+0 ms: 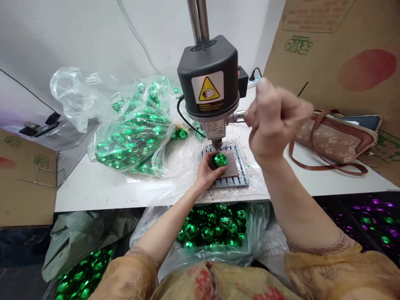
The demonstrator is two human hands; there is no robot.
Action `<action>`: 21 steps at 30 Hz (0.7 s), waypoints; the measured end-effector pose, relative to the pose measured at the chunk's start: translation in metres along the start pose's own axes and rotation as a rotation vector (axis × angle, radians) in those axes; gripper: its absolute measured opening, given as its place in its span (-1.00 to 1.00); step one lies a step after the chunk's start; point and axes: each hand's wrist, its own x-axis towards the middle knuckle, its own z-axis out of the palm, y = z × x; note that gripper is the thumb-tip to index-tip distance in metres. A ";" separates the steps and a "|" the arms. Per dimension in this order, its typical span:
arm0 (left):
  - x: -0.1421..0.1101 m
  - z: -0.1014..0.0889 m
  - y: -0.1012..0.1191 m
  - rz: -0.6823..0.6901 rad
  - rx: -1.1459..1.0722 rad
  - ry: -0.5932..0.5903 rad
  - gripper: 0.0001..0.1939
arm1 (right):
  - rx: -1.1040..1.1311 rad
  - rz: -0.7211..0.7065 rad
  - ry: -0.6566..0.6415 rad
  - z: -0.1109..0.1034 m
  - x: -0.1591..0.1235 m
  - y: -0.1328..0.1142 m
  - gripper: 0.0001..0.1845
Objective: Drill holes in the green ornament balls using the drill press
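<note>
A small bench drill press [208, 79] with a black motor housing stands on the white table. Beneath its chuck [216, 143], my left hand [207, 173] grips a shiny green faceted ball [221, 159], thumb and fingers around its sides. The ball is over a brown board [231, 163] on the slotted metal base [243, 177]; the drill bit comes down at its top. My right hand [275, 121] is raised and closed beside the motor, at the end of the metal lever hub [236, 116]. Most of the lever is hidden by that fist.
Left of the press lies a clear plastic bag [131, 141] of green balls. Another open bag [215, 227] of them sits below the table edge. A brown-strapped handbag [336, 137] lies at right, before a large cardboard box [331, 54]. Dark shavings dot the table [103, 191].
</note>
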 end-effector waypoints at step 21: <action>-0.204 -0.039 -0.019 0.078 0.723 -1.064 -0.37 | 0.053 -0.024 -0.032 0.013 0.035 0.028 -0.43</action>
